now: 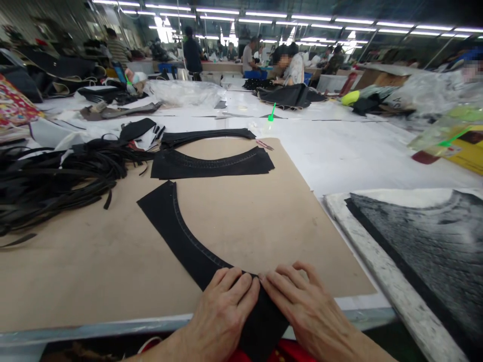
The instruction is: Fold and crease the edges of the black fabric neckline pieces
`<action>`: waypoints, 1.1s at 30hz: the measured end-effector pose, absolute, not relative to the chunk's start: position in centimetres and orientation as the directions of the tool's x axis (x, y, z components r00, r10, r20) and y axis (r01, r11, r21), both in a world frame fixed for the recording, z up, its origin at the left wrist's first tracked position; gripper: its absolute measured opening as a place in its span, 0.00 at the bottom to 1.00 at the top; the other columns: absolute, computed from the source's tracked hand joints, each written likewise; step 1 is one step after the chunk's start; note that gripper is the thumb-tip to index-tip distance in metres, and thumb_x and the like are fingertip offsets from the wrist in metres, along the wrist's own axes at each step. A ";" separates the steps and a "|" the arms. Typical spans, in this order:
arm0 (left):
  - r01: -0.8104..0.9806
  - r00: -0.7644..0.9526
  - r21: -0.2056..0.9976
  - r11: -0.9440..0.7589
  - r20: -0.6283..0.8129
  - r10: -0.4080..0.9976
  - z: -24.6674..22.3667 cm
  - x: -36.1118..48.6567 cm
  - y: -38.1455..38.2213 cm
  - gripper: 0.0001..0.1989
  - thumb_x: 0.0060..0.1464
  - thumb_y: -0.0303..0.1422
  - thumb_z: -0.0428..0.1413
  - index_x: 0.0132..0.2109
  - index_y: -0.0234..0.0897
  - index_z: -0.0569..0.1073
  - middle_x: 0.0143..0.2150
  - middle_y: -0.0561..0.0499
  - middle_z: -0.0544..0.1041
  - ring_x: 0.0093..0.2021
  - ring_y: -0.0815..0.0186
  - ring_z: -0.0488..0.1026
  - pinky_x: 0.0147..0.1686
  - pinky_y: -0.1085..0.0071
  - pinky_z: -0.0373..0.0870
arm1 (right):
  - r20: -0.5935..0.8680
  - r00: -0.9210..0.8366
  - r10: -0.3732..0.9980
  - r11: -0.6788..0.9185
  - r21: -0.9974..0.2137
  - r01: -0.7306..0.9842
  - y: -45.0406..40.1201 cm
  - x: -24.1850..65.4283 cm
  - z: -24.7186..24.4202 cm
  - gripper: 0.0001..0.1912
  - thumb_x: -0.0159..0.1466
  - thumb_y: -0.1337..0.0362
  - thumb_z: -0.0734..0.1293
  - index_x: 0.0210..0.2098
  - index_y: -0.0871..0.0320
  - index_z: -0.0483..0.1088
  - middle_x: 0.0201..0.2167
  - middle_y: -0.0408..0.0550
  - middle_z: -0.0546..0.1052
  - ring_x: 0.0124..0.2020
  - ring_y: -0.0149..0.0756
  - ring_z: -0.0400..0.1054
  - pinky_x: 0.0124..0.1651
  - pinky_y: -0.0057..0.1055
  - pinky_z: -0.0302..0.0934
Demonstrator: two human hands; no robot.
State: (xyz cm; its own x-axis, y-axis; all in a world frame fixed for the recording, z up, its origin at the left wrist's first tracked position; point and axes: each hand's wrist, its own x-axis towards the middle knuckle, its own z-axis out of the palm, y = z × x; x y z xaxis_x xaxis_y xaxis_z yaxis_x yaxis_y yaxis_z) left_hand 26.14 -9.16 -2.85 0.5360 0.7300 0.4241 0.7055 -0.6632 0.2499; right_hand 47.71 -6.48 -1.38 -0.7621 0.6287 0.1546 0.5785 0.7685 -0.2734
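Black piece (186, 249), left hand (227, 306) and right hand (304, 299) atop, palm-down, angled inward

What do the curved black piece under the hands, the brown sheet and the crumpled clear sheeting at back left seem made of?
Curved black piece: perhaps leather, synthetic or dense fabric; matte, flat face with crisp edges. Brown sheet: probably kraft paper or thin board; dull tan with smudges. Crumpled clear sheeting: likely plastic film; glossy, see-through, bright creases.
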 end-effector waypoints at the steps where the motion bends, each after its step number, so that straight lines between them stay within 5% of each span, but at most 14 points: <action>1: 0.705 0.535 0.254 -0.662 0.423 0.732 -2.8 26.1 -9.2 0.18 0.64 0.24 0.41 0.55 0.30 0.69 0.45 0.44 0.75 0.45 0.56 0.68 0.45 0.60 0.67 | 0.128 -0.762 0.635 0.758 -0.290 0.584 -6.3 47.7 -1.1 0.27 0.62 0.75 0.62 0.60 0.55 0.62 0.51 0.47 0.72 0.50 0.44 0.61 0.57 0.47 0.44; 6: 0.682 0.490 0.396 -0.615 0.377 0.786 -2.7 26.1 -9.2 0.16 0.62 0.22 0.44 0.54 0.32 0.68 0.45 0.44 0.74 0.44 0.58 0.68 0.45 0.61 0.68 | 0.034 -0.599 0.800 0.528 -0.513 0.677 -5.3 47.3 0.1 0.21 0.68 0.74 0.54 0.56 0.53 0.64 0.46 0.47 0.72 0.45 0.37 0.64 0.48 0.39 0.55; 16: 0.704 0.314 0.578 -0.413 0.269 0.911 -3.0 26.0 -9.5 0.20 0.57 0.20 0.50 0.56 0.36 0.62 0.51 0.43 0.69 0.50 0.56 0.65 0.51 0.57 0.64 | -0.109 -0.516 0.849 0.407 -0.487 0.773 -5.2 45.1 0.1 0.04 0.65 0.69 0.63 0.39 0.54 0.68 0.37 0.44 0.71 0.40 0.41 0.63 0.45 0.42 0.51; 21: 0.682 0.338 0.637 -0.359 0.160 0.927 -1.5 25.8 -8.4 0.16 0.56 0.22 0.55 0.51 0.39 0.68 0.49 0.48 0.71 0.49 0.58 0.65 0.51 0.58 0.61 | -0.177 -0.512 0.841 0.338 -0.568 0.751 -4.7 44.6 0.2 0.06 0.64 0.72 0.63 0.32 0.56 0.67 0.33 0.41 0.71 0.39 0.37 0.63 0.44 0.38 0.50; 25: 0.670 0.375 0.666 -0.329 0.080 0.924 -0.4 25.5 -7.1 0.06 0.60 0.24 0.54 0.40 0.39 0.73 0.38 0.53 0.72 0.43 0.63 0.67 0.49 0.61 0.58 | -0.218 -0.527 0.822 0.289 -0.638 0.714 -4.5 44.7 0.6 0.04 0.64 0.69 0.65 0.33 0.55 0.67 0.33 0.40 0.72 0.39 0.35 0.64 0.44 0.35 0.50; 33: 0.643 0.367 0.728 -0.237 -0.021 0.930 -0.3 25.5 -6.3 0.08 0.60 0.24 0.54 0.33 0.39 0.74 0.34 0.56 0.74 0.41 0.67 0.70 0.49 0.62 0.54 | -0.199 -0.550 0.811 0.301 -0.664 0.685 -4.4 44.8 0.7 0.09 0.69 0.63 0.59 0.32 0.54 0.67 0.33 0.42 0.72 0.38 0.37 0.65 0.45 0.37 0.52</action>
State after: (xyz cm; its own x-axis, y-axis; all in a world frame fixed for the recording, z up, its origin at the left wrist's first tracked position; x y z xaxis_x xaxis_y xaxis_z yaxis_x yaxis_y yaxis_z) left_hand 25.52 -6.31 -0.29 0.3665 0.9302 -0.0212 0.6434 -0.2369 0.7280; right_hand 44.81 -4.42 0.69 -0.5495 0.8115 -0.1988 0.6845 0.3009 -0.6640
